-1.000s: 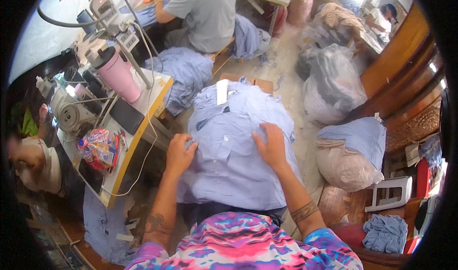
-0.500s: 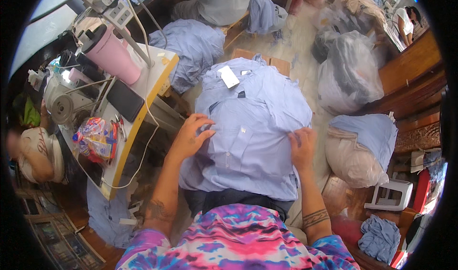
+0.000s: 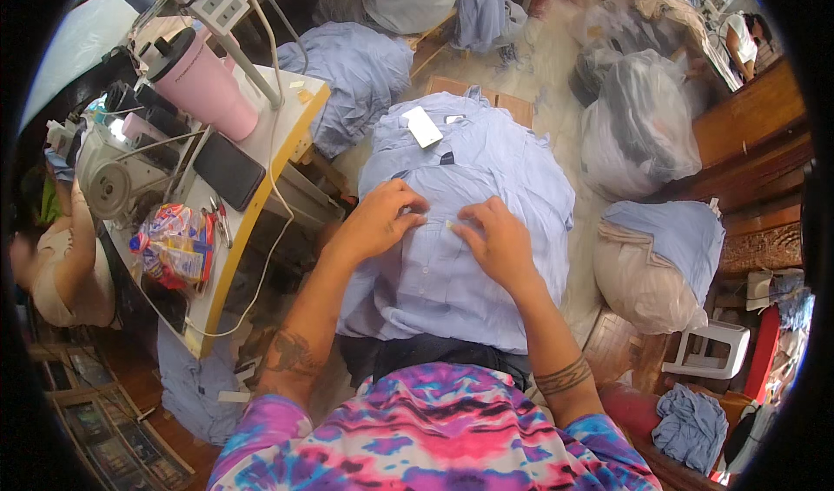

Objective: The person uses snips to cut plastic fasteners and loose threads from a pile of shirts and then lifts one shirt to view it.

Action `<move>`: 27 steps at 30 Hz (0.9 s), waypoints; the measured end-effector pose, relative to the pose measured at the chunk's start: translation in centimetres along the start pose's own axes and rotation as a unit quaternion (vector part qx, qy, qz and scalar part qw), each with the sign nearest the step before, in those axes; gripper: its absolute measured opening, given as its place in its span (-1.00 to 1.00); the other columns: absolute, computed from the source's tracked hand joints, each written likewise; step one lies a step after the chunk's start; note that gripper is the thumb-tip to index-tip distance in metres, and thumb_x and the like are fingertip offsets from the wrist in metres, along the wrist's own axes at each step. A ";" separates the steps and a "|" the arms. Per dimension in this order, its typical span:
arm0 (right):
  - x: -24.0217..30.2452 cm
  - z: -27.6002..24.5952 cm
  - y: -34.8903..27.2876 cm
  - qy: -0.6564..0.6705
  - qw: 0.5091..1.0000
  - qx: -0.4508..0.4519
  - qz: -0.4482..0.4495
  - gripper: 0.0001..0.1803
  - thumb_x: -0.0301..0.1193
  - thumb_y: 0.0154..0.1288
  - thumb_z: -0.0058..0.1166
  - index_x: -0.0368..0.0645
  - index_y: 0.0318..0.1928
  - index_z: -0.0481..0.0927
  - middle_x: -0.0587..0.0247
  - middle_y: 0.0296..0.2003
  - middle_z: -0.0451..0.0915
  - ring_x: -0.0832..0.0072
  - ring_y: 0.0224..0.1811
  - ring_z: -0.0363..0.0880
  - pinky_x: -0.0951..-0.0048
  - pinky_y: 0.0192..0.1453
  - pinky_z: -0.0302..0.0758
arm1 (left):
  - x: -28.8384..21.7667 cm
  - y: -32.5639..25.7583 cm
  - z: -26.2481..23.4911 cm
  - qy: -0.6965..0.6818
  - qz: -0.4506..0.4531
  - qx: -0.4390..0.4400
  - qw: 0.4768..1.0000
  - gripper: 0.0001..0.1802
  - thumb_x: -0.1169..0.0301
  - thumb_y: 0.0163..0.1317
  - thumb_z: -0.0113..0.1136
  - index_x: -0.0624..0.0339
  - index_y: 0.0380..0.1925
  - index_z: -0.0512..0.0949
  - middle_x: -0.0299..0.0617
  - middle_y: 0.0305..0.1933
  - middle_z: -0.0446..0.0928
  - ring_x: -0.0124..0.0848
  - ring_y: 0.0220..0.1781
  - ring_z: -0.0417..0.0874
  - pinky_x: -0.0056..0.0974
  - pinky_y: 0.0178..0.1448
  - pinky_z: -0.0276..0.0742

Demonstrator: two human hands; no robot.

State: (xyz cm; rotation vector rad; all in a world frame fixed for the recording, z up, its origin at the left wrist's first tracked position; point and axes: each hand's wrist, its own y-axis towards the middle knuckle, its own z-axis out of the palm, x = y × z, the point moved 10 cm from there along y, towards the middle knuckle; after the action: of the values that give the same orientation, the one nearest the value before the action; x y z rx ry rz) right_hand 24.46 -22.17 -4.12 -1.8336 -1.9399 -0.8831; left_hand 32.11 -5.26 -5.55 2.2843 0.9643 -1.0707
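A light blue shirt (image 3: 426, 270) with a buttoned placket lies on top of a pile of similar garments in front of me. My left hand (image 3: 388, 218) is on the shirt's upper left part, its thumb and forefinger curled in a pinch on the cloth. Across from it, my right hand (image 3: 497, 241) pinches the fabric just right of the placket. A small pale yellowish bit (image 3: 449, 225) shows at its fingertips, too small to name. Above the hands, a dark collar label (image 3: 446, 158) and a white card (image 3: 423, 127) rest on the pile.
A white table (image 3: 282, 131) at left carries a pink tumbler (image 3: 204, 87), a dark phone (image 3: 228, 171), a plastic bag of goods (image 3: 176, 246) and a sewing machine (image 3: 113, 183). Stuffed plastic bags (image 3: 638, 131) and a white stool (image 3: 708, 352) stand at right. Other people sit nearby.
Both hands have come inward over the shirt: the right has moved left from the pile's right edge to near the placket, the left has shifted right and slightly up.
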 end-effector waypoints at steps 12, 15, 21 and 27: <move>1.5 1.1 3.8 0.042 0.998 0.053 -0.008 -0.85 -0.30 0.28 0.36 -0.08 -0.25 0.70 0.19 -0.31 0.62 0.15 -0.28 0.65 0.13 -0.21 0.53 | -0.3 1.4 -0.5 -0.021 0.017 -0.016 1.000 -0.84 0.39 0.31 0.34 0.26 -0.22 0.64 -0.08 -0.18 0.64 -0.10 -0.05 0.62 -0.13 0.07 0.51; 0.7 1.8 2.9 0.029 0.999 0.012 -0.013 -0.82 -0.30 0.29 0.36 -0.11 -0.23 0.69 0.17 -0.29 0.62 0.15 -0.24 0.64 0.16 -0.17 0.52 | 1.3 2.0 1.0 -0.032 0.016 -0.012 0.999 -0.84 0.39 0.29 0.35 0.26 -0.23 0.66 -0.08 -0.21 0.67 -0.12 -0.06 0.63 -0.14 0.06 0.52; 4.0 1.4 -3.3 -0.070 0.995 -0.077 -0.013 -0.71 -0.24 0.33 0.33 -0.13 -0.05 0.70 0.19 -0.13 0.63 0.15 -0.03 0.57 0.14 0.08 0.42 | 1.5 0.9 0.4 -0.022 0.005 -0.088 0.996 -0.82 0.36 0.23 0.44 0.20 -0.23 0.74 -0.14 -0.23 0.69 -0.23 -0.15 0.66 -0.18 -0.01 0.55; 5.0 3.9 -6.4 -0.118 0.991 -0.069 -0.008 -0.46 -0.19 0.35 0.32 -0.11 0.27 0.63 0.08 0.22 0.51 0.06 0.25 0.41 0.01 0.33 0.27 | 2.7 0.9 1.1 -0.063 -0.025 -0.118 0.991 -0.81 0.35 0.18 0.51 0.16 -0.24 0.79 -0.14 -0.25 0.72 -0.29 -0.20 0.67 -0.23 -0.05 0.57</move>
State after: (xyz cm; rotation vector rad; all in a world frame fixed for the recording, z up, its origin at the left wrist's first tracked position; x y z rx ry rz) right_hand 18.27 -15.66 -5.30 -2.0884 -2.0810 -0.8576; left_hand 33.48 -5.47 -8.22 1.9889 1.0418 -1.0465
